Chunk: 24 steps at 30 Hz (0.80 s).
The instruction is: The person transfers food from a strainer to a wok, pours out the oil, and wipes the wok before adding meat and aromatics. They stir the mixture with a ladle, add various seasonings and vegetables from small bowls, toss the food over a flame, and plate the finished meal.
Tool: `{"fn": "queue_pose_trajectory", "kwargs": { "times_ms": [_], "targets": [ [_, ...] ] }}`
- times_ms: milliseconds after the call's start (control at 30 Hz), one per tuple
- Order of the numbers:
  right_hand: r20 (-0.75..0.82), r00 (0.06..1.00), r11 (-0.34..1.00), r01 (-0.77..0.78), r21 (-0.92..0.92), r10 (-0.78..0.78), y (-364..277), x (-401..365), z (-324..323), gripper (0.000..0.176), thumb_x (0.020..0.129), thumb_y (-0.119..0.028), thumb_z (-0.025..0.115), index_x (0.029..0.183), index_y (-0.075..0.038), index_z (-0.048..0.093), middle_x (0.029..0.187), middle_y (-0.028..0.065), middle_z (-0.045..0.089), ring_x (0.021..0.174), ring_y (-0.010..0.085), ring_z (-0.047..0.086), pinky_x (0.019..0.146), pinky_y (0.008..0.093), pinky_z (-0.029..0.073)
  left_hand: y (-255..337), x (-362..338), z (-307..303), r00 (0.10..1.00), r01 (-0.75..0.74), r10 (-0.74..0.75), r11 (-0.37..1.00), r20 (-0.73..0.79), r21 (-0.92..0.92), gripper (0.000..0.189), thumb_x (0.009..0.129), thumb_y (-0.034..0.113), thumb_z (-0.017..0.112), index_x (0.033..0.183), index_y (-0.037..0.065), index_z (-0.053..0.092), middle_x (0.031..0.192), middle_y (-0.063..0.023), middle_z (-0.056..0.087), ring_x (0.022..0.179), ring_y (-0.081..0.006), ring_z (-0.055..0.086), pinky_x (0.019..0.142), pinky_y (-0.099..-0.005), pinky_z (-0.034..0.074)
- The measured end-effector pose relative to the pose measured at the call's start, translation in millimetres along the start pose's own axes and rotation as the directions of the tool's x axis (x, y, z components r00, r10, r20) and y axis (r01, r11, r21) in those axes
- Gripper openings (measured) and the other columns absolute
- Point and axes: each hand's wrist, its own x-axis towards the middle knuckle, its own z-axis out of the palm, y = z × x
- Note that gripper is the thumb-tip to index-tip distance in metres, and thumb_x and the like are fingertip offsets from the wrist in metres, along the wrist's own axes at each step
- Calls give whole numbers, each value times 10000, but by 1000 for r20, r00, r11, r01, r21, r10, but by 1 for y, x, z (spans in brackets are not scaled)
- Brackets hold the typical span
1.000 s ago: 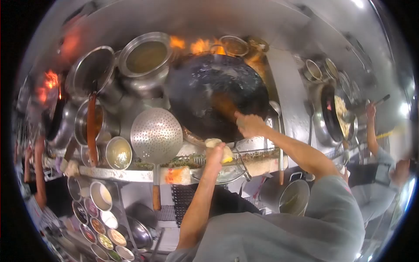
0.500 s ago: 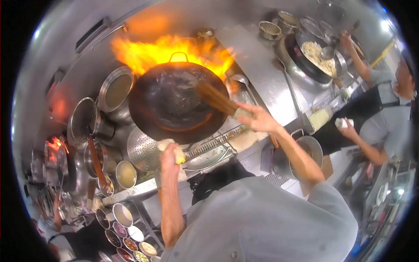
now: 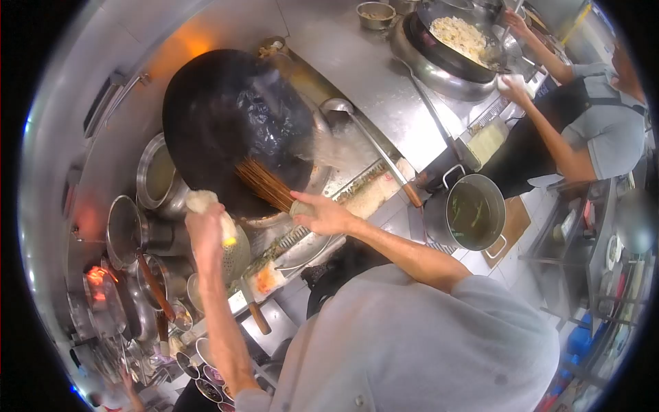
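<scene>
A large black wok (image 3: 206,117), tilted with its wet, shiny inside turned toward the right, is over the stove. My left hand (image 3: 204,233) is closed round a folded pale cloth (image 3: 201,200) at the wok's near left edge; the edge itself is hidden by cloth and fingers. In my right hand (image 3: 324,214) is a bamboo wok brush (image 3: 263,185), gripped by its bound end. Its bristles point left into the lower part of the wok. Water splashes off the wok's right side onto the stove top.
A long ladle (image 3: 364,130) lies right of the wok. A stockpot (image 3: 475,213) of liquid stands at lower right. Metal pots (image 3: 159,172) line the left. A co-worker (image 3: 583,123) works at another wok of food (image 3: 458,40) at upper right.
The flames behind the wok are gone. My left hand has tipped the wok up and over. The brush has moved from the wok's right side to its lower part.
</scene>
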Motion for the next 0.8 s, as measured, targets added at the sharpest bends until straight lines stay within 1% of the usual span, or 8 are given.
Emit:
{"fn": "queue_pose_trajectory", "kwargs": {
  "times_ms": [100, 233, 300, 367, 433, 567, 733, 800],
  "targets": [
    [-11, 1000, 998, 3, 69, -2, 4, -6, 3, 583, 798, -265, 589, 1301, -45, 390, 1216, 227, 491, 1136, 348, 469, 960, 349, 365, -15, -47, 15, 967, -197, 218, 968, -132, 155, 338, 681, 68, 585, 991, -49, 518, 852, -119, 574, 764, -202, 563, 716, -312, 451],
    [23, 999, 998, -30, 60, 28, 12, -16, -5, 582, 787, -251, 607, 1291, -41, 405, 1171, 221, 529, 1090, 333, 512, 936, 346, 384, -53, -74, 27, 952, -179, 188, 982, -240, 59, 347, 696, 44, 587, 1015, -53, 492, 894, -116, 568, 774, -176, 552, 714, -286, 446],
    [-12, 999, 999, -43, 11, 44, 20, -19, -24, 569, 790, -228, 608, 1291, -46, 408, 1145, 218, 546, 1072, 303, 534, 938, 338, 381, -64, -79, 31, 969, -108, 57, 973, -240, -205, 323, 718, 22, 567, 1025, -44, 489, 894, -99, 562, 760, -149, 544, 696, -261, 440],
    [-231, 972, 997, 57, 42, -46, 39, -26, -39, 551, 801, -191, 602, 1286, -18, 405, 1183, 214, 525, 1121, 275, 503, 962, 330, 357, -66, -70, 32, 957, -46, -43, 953, -287, -299, 258, 730, 27, 559, 979, -31, 522, 845, -76, 560, 730, -139, 546, 650, -253, 442],
    [-454, 887, 996, 67, -57, -86, 58, -33, -60, 532, 820, -167, 587, 1280, 21, 396, 1224, 207, 499, 1168, 250, 460, 981, 311, 330, -66, -63, 29, 921, 260, -371, 809, -115, -527, 195, 727, 58, 571, 909, -11, 554, 787, -67, 558, 685, -157, 555, 607, -269, 452],
    [-449, 881, 978, -197, -64, 148, 80, -38, -93, 544, 821, -176, 593, 1294, 2, 391, 1243, 202, 487, 1169, 276, 462, 974, 340, 344, -77, -52, 44, 857, 404, -509, 569, 79, -716, 149, 729, 124, 612, 853, 50, 574, 738, -54, 575, 640, -167, 571, 534, -311, 489],
    [-316, 901, 952, 254, -170, -297, 42, 48, -142, 539, 819, -182, 566, 1289, 14, 388, 1269, 177, 470, 1190, 291, 437, 1002, 341, 332, -77, -28, 91, 829, 428, -543, 460, 134, -778, 145, 729, 114, 610, 853, 70, 548, 719, -42, 556, 605, -176, 563, 525, -317, 487],
    [-246, 908, 882, 216, -420, -340, 1, 111, -150, 540, 791, -229, 583, 1279, -60, 427, 1147, 214, 546, 1062, 329, 538, 893, 359, 433, -76, -17, 108, 831, 393, -541, 401, 133, -827, 152, 728, 89, 604, 865, 68, 542, 730, -43, 555, 617, -175, 564, 531, -314, 483]
  ]
}}
